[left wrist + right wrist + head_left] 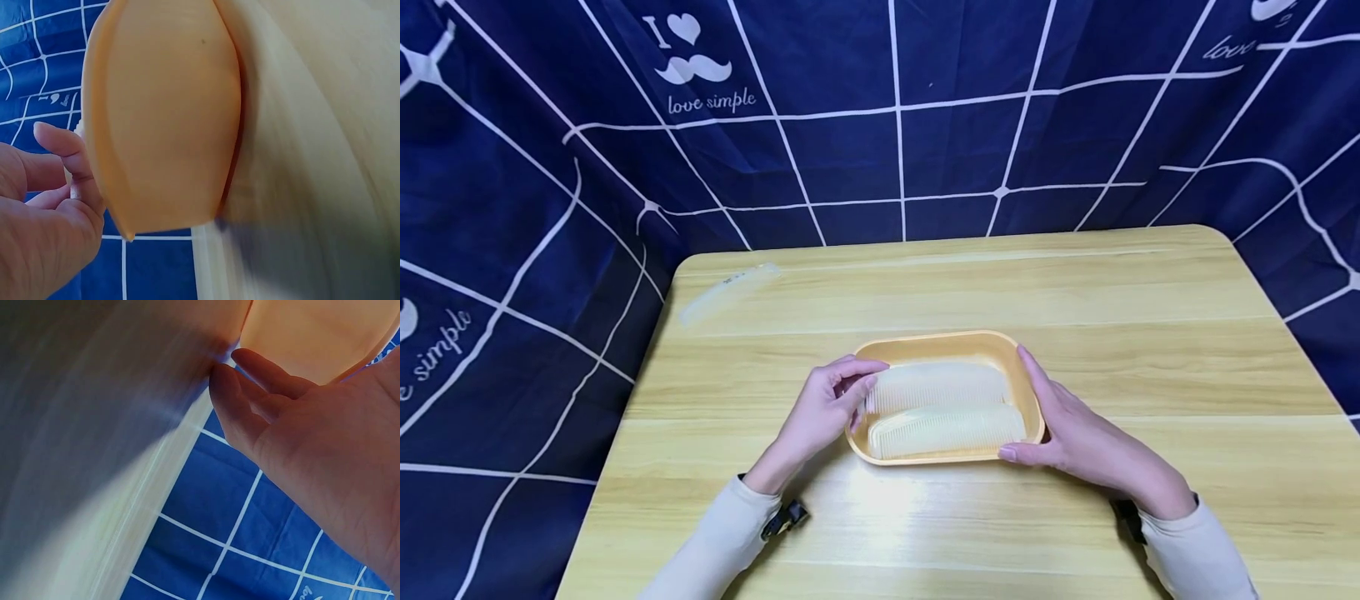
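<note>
An orange-tan plastic box point(940, 460) with rounded corners stands mid-table, open at the top. Inside lie two pale, translucent combs, a far comb point(943, 383) and a near comb point(951, 429), side by side lengthwise. At the box's left end, my left hand point(831, 404) pinches the end of the far comb between thumb and fingers. The left wrist view shows these fingers point(65, 144) at the rim, with the box's outer wall beside them. My right hand point(1067, 429) grips the box's right end, thumb at the near corner and fingers along the far right side.
Another translucent comb point(730, 292) lies at the table's far left corner. The light wood table point(1150, 333) has rounded far corners. Dark blue cloth point(850, 158) with white lines hangs behind it and at both sides.
</note>
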Demonstrator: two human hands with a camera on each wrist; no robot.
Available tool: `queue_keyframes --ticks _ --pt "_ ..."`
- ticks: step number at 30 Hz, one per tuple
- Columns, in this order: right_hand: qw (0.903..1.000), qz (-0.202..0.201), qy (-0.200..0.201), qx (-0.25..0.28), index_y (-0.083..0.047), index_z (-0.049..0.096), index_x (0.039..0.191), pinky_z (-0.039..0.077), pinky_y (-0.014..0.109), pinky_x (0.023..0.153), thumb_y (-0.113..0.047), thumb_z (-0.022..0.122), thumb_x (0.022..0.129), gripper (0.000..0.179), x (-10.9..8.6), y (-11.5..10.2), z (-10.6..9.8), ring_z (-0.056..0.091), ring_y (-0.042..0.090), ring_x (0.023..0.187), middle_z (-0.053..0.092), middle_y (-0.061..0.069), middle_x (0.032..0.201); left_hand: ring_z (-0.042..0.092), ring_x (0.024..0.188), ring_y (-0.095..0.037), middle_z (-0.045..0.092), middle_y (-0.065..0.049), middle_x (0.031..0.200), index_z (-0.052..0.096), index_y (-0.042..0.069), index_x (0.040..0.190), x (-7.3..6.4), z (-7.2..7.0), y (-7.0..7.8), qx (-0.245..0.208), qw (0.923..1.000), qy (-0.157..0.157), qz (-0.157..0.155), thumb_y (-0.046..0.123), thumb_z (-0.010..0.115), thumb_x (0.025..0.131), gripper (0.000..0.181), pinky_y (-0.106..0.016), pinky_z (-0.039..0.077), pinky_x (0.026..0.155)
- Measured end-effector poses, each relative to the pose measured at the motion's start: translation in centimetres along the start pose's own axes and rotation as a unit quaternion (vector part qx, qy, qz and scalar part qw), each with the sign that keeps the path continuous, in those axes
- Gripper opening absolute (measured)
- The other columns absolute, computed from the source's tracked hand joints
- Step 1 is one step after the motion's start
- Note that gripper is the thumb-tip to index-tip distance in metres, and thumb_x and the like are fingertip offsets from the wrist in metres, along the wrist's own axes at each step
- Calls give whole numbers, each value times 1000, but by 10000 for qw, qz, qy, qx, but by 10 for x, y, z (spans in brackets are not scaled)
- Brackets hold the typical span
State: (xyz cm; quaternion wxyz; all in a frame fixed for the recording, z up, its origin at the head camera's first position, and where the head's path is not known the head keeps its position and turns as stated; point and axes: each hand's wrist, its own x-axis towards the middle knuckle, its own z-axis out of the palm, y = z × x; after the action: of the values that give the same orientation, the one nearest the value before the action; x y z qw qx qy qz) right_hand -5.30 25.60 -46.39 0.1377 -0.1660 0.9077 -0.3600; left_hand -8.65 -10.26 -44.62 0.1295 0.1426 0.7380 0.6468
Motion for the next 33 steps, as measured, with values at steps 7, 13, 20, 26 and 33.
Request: queue_keyframes --ticks 7,13,20,26,33 --pt "10000 63 -53 10 -32 -16 162 28 66 114 -55 85 80 132 0 -1 -1 26 42 150 17 20 168 52 50 -15 60 -16 92 72 3 123 1 6 1 234 9996 -57 -153 6 59 104 23 -22 45 46" --pt "10000 38 -45 11 -32 -16 162 29 66 114 -55 84 80 132 0 -1 0 28 43 149 19 21 168 50 49 -14 61 -15 94 73 5 122 0 9 2 349 9990 -151 -233 5 59 103 23 -22 44 44" --pt "10000 -10 -15 0 -30 -15 163 29 67 114 -54 84 80 132 -1 1 1 28 44 149 19 22 167 57 72 -13 68 -6 100 75 7 119 1 14 2 1165 9928 -260 49 7 62 102 21 -22 50 62" --pt "10000 41 -50 31 -31 -15 163 28 68 114 -56 83 80 131 -1 1 1 26 45 150 16 21 169 57 74 -11 69 0 97 75 8 115 4 16 2 1806 9820 -501 231 8 63 101 18 -24 53 64" --pt "10000 28 -34 62 -32 -15 163 29 67 113 -56 84 80 131 -1 1 2 26 42 150 15 18 169 55 74 -7 62 7 84 74 7 109 4 18 5 2388 9677 -737 333 8 65 100 13 -23 51 66"
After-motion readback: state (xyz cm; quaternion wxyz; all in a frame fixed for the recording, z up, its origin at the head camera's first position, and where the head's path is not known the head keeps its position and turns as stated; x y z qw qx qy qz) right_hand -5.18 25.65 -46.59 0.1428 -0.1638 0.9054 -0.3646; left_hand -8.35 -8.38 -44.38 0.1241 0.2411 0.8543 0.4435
